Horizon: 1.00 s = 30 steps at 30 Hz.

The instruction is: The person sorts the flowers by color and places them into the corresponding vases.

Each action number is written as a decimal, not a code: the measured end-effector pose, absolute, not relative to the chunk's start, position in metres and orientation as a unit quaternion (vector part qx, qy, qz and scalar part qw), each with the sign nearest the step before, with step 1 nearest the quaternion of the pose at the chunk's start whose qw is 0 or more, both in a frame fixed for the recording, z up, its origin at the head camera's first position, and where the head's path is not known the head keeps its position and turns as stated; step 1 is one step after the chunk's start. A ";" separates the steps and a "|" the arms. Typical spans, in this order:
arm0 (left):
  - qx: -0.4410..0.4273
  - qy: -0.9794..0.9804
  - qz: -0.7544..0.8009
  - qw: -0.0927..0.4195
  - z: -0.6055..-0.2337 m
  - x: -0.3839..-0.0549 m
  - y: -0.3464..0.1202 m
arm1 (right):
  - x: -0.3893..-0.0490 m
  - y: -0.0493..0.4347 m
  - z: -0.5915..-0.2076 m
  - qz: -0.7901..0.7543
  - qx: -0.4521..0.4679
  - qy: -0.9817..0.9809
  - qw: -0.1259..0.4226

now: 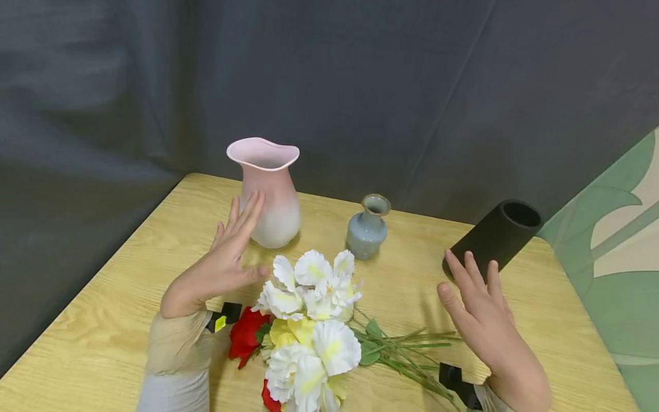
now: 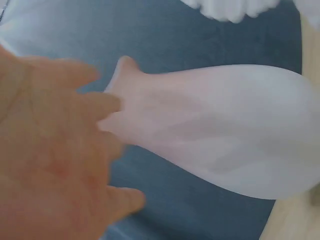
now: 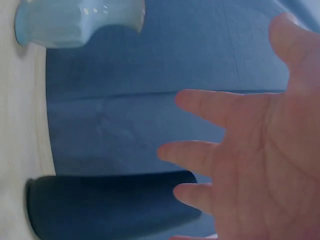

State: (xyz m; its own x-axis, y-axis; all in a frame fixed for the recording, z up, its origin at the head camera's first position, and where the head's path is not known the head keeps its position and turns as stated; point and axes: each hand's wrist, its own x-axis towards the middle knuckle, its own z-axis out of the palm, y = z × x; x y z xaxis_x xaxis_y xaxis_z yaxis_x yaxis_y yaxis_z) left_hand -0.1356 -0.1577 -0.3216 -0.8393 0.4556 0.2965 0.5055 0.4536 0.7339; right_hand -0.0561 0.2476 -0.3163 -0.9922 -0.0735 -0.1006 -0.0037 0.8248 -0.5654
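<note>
My left hand (image 1: 218, 266) is raised with its fingers spread, holding nothing, in front of a pink-and-white vase (image 1: 270, 200) with a wavy rim. In the left wrist view the same vase (image 2: 215, 125) fills the middle, and the blurred fingers overlap its neck. At the right my right hand (image 1: 486, 320) is also raised and spread, its palm bare in the right wrist view. Beyond its fingertips stands a black cylindrical vase (image 1: 489, 240). Between the hands lies a bunch of flowers with white blooms (image 1: 329, 286), red blooms (image 1: 247, 335) and green stems (image 1: 407, 355) pointing right.
A small blue-grey glazed vase (image 1: 366, 232) with a brown rim stands at the back middle of the wooden table (image 1: 128, 286). Dark cloth (image 1: 360, 97) hangs behind the table and along its left side. A green leaf-patterned surface (image 1: 612, 246) borders the right.
</note>
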 end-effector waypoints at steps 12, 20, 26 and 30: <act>-0.230 -0.791 -0.563 0.064 -0.322 -0.146 -0.176 | -0.065 0.213 -0.314 -0.278 -0.148 0.949 -0.027; -0.137 -0.806 -0.568 0.100 -0.313 -0.179 -0.175 | -0.073 0.195 -0.310 -0.249 -0.174 0.952 -0.028; -0.129 -0.795 -0.590 0.062 -0.316 -0.196 -0.177 | -0.078 0.185 -0.318 -0.246 -0.198 0.949 0.020; -0.123 -0.796 -0.589 0.060 -0.319 -0.200 -0.179 | -0.080 0.178 -0.325 -0.252 -0.220 0.941 0.054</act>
